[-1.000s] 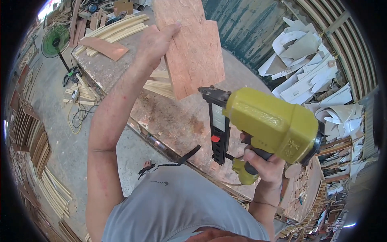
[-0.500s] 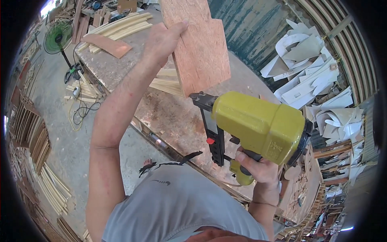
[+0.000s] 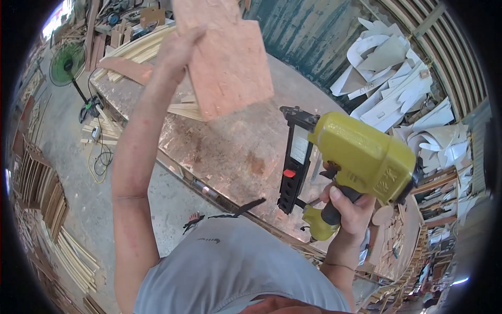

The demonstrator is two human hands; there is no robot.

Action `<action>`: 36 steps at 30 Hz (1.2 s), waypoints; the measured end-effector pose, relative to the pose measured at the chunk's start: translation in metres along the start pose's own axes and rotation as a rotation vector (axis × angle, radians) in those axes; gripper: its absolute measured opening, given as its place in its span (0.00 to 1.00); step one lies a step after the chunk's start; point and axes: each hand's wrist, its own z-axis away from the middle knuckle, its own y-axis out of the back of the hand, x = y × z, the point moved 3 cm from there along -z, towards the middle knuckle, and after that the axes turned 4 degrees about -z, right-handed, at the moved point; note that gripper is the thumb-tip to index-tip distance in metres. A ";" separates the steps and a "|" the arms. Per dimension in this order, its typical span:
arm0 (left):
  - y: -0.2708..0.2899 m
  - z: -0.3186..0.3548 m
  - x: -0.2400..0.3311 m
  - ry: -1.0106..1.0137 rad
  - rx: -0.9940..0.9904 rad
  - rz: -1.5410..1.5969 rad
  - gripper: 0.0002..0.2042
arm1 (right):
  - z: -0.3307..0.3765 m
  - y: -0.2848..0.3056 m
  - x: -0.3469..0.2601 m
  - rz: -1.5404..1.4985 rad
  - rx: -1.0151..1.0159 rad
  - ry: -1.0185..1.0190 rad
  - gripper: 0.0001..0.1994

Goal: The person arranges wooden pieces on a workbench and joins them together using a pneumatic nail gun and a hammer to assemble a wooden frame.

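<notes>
My left hand (image 3: 177,51) grips the left edge of a plywood panel (image 3: 232,68), its thumb lying over the face. The panel is raised above the workbench (image 3: 230,149), has a stepped right edge, and runs out of the picture at the top. My right hand (image 3: 351,208) is wrapped round the handle of a yellow nail gun (image 3: 366,152). The gun has a black magazine with a red tab, and its nose points toward the panel. A gap separates the nose from the panel's lower right corner.
Pale wood strips (image 3: 141,46) and a thin brown board (image 3: 125,69) lie on the bench's far left. A green fan (image 3: 68,65) stands on the floor beyond. White sheet offcuts (image 3: 379,78) are piled at the right. Small wood pieces (image 3: 395,240) lie at the bench's right end.
The panel in my left hand has moved left and turned its face more toward me. My right hand has drawn the nail gun to the right, away from the panel's corner.
</notes>
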 end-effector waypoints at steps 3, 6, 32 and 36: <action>0.017 -0.014 0.009 -0.003 -0.040 0.035 0.19 | -0.003 0.001 0.003 0.029 0.024 -0.075 0.26; 0.032 -0.026 0.016 0.059 -0.082 0.068 0.18 | -0.008 0.001 0.008 0.057 -0.002 -0.074 0.24; 0.026 0.002 0.027 0.072 -0.158 0.039 0.19 | -0.046 -0.028 0.009 0.036 -0.149 -0.027 0.22; 0.025 0.005 0.022 0.052 -0.133 0.045 0.20 | -0.041 -0.024 0.005 0.045 -0.119 0.019 0.20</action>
